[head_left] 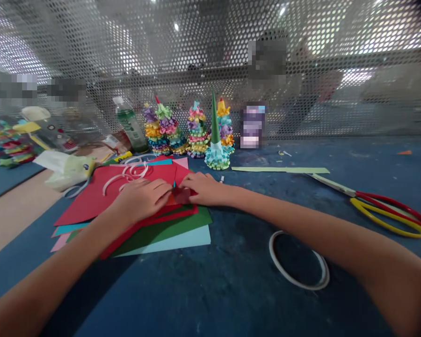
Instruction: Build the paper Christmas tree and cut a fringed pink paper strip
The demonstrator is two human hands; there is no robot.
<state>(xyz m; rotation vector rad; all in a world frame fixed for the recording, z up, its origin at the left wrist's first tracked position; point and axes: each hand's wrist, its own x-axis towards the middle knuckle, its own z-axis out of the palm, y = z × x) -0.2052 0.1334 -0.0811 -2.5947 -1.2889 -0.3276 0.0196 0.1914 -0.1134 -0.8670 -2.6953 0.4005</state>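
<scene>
A stack of coloured paper lies on the table, a red sheet (87, 194) on top and a green sheet (154, 231) and a light blue sheet (175, 242) sticking out below. My left hand (145, 197) rests on the stack, its fingers bent and closed at the edge of the red paper. My right hand (205, 188) meets it from the right, fingers curled over the red paper's right side. An orange bit of paper (170, 200) shows between the hands. The fingertips are partly hidden. White curled paper strips (126, 175) lie behind my left hand.
Fringed paper trees (197, 133) stand at the back, one with a green cone top (214, 117). Scissors (372, 201) and a pale green strip (280, 170) lie right. A white tape ring (273, 252) is under my right forearm. A bottle (131, 124) leans against the mesh.
</scene>
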